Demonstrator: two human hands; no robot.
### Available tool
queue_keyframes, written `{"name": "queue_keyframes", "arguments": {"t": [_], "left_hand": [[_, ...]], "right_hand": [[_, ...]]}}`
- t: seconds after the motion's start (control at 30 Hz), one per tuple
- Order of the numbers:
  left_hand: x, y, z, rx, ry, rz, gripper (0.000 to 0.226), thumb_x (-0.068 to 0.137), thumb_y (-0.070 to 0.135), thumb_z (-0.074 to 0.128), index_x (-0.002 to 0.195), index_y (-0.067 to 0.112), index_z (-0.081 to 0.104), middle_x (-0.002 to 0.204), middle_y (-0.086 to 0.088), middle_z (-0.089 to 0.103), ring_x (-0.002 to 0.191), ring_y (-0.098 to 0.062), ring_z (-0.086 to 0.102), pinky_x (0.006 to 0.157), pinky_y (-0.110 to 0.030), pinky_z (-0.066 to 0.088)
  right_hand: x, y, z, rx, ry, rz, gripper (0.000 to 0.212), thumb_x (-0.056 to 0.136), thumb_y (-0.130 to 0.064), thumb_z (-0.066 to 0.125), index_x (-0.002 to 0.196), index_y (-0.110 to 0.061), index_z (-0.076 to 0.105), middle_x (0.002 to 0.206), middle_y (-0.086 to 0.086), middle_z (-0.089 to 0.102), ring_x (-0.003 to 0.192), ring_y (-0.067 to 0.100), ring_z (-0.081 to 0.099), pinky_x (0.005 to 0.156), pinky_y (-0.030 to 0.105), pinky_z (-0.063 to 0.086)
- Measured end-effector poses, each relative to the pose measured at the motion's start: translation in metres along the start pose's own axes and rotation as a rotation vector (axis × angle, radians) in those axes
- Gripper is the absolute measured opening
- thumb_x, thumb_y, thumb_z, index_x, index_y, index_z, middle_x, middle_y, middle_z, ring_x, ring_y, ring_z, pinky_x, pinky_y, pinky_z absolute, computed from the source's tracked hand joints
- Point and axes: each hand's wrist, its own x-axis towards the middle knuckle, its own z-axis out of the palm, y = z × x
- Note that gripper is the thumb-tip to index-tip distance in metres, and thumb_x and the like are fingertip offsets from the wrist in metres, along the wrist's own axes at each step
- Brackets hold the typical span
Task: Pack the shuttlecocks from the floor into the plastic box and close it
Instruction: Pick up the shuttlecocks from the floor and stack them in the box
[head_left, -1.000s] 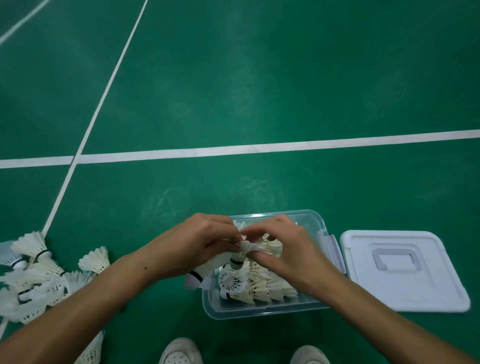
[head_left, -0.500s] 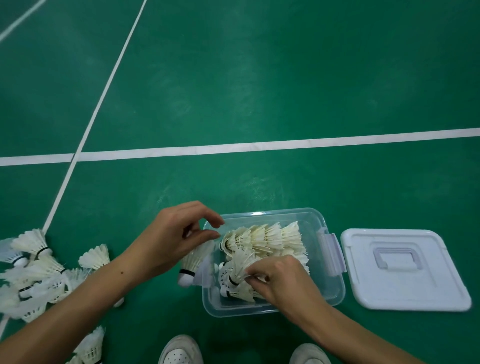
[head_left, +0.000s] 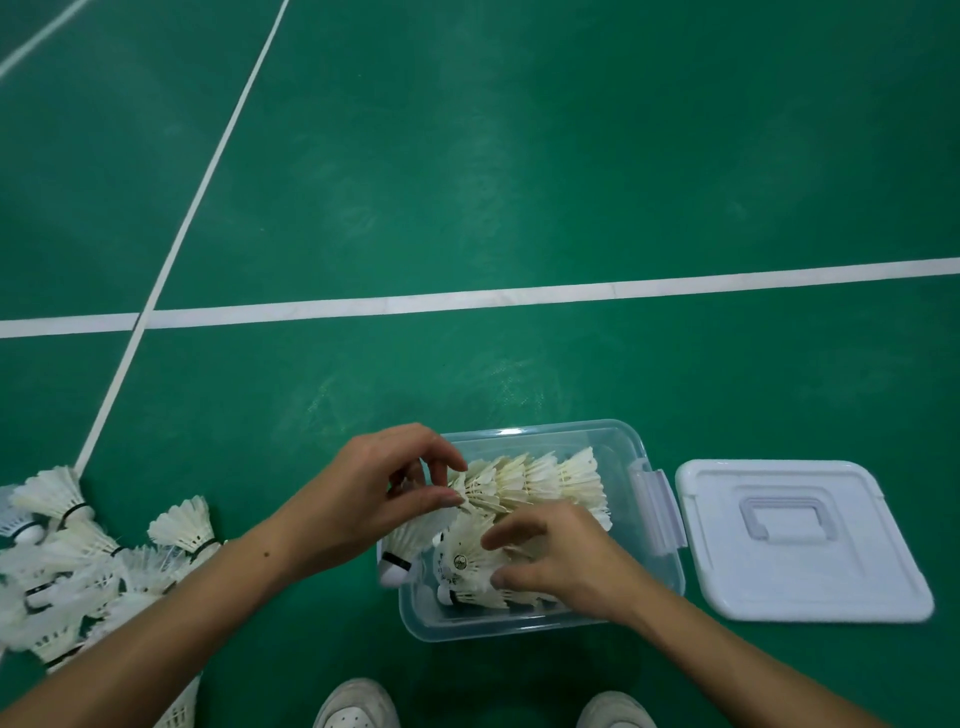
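Note:
A clear plastic box (head_left: 493, 626) stands open on the green floor. A row of nested white shuttlecocks (head_left: 540, 478) lies along its far side, and more shuttlecocks (head_left: 462, 564) lie in front. My left hand (head_left: 363, 499) is at the box's left edge. Its thumb and forefinger pinch the row's left end, and a shuttlecock (head_left: 410, 540) hangs under its palm with the cork outside the box wall. My right hand (head_left: 561, 561) rests on the front shuttlecocks with fingers apart. The white lid (head_left: 795, 540) lies flat to the right of the box.
A pile of loose shuttlecocks (head_left: 78, 566) lies on the floor at the left, partly under my left forearm. My two white shoes (head_left: 358, 706) (head_left: 613, 714) are just in front of the box. White court lines (head_left: 519, 299) cross the floor beyond.
My left hand moved right to the row's end in the box, still carrying its shuttlecock. My right hand loosened its grip and spread its fingers over the front shuttlecocks.

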Motion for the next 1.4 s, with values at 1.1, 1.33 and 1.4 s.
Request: {"name": "queue_keyframes", "arguments": {"t": [1.1,1.33,1.4], "left_hand": [[-0.013,-0.023,0.040,0.799,-0.298,0.102,0.067,0.066,0.079,0.070,0.119,0.039,0.062,0.102,0.021,0.071,0.096,-0.015,0.054,0.075,-0.035,0.045],[-0.006,-0.018,0.072,0.885,-0.328,0.032,0.061,0.062,0.072,0.082,0.106,0.033,0.066,0.083,0.015,0.074,0.084,-0.019,0.053,0.074,-0.038,0.035],[-0.005,-0.019,0.077,0.875,-0.316,0.001,0.061,0.062,0.072,0.082,0.106,0.033,0.067,0.080,0.015,0.073,0.084,-0.018,0.056,0.075,-0.039,0.036]], "right_hand": [[-0.024,0.004,0.017,-0.403,0.250,-0.067,0.023,0.094,-0.046,0.075,0.117,-0.044,0.078,0.109,-0.018,0.078,0.095,0.000,0.067,0.076,0.009,0.045],[-0.011,0.002,0.010,-0.204,0.073,0.116,0.020,0.089,-0.024,0.083,0.105,-0.034,0.083,0.098,-0.021,0.080,0.081,-0.006,0.071,0.078,0.020,0.059],[-0.006,0.003,0.009,-0.189,0.047,0.127,0.018,0.088,-0.017,0.082,0.100,-0.030,0.084,0.088,-0.022,0.077,0.075,-0.007,0.068,0.075,0.022,0.060]]}}
